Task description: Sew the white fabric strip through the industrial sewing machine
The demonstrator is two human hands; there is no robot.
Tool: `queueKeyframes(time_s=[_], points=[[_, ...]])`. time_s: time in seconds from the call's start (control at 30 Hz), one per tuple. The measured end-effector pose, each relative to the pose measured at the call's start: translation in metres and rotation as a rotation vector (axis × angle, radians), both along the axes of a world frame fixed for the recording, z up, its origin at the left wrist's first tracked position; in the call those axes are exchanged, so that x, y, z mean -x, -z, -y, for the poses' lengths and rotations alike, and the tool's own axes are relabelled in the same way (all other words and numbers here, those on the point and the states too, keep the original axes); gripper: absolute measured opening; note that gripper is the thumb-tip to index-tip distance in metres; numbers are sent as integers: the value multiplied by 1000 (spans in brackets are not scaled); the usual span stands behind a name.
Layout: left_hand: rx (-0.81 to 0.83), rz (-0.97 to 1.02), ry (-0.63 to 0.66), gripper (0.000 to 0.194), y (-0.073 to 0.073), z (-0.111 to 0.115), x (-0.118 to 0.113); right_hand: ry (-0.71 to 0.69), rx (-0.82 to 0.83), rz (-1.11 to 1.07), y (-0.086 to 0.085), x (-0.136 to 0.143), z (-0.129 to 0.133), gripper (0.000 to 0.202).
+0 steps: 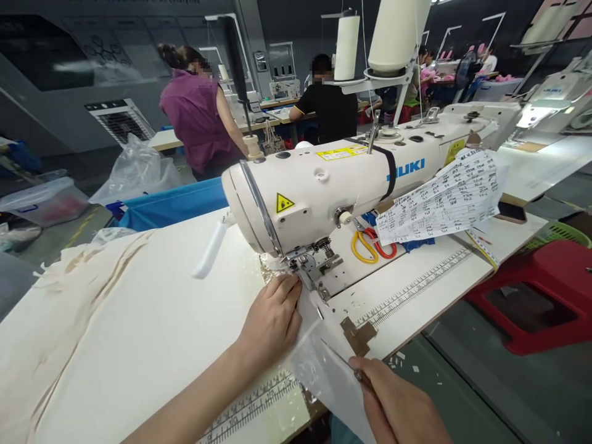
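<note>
My left hand (pixel 275 314) is at the sewing machine's presser foot (pixel 303 265), its fingers curled together on the edge of a thin, translucent white fabric (pixel 324 364). The fingertips are partly hidden. From the foot, the fabric runs down toward the table's front edge and hangs over it. Over its lower part, my right hand (pixel 400 401) grips a slim, pointed metal tool (pixel 340 354); its handle is inside the fingers, so I cannot tell its exact kind. Above both hands extends the white JUKI sewing machine (pixel 300 185).
Yellow-and-red-handled scissors (pixel 365 246) and handwritten paper sheets (pixel 439 197) lie right of the needle area. Cream fabric pieces (pixel 60 308) are stacked at left. A red stool (pixel 541 296) stands at right. Beyond the machine are thread cones (pixel 346 46) and other people (pixel 198 111).
</note>
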State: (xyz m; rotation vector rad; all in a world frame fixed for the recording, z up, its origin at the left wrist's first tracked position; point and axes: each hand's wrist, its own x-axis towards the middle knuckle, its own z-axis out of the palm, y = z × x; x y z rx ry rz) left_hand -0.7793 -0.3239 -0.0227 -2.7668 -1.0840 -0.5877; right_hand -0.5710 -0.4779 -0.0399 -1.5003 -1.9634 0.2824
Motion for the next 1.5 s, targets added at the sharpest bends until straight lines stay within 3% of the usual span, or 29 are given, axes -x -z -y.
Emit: queueKeyframes(time_s=[0.27,0.6,0.97,1.2,1.5], points=[[73,15,5,47,5,4,10,-9,40,26,5,-1,-2,41],[60,16,-40,48,13,7,4,-22,-143,160,-13,0,-21,34],[16,-13,-19,51,15,11,8,-11,-49,231,-13,4,-34,32],[-25,-41,25,50,10,17,6,-22,21,252,-18,10,-40,33],[-72,-28,40,44,4,22,2,-32,-52,259,-22,16,-48,33]])
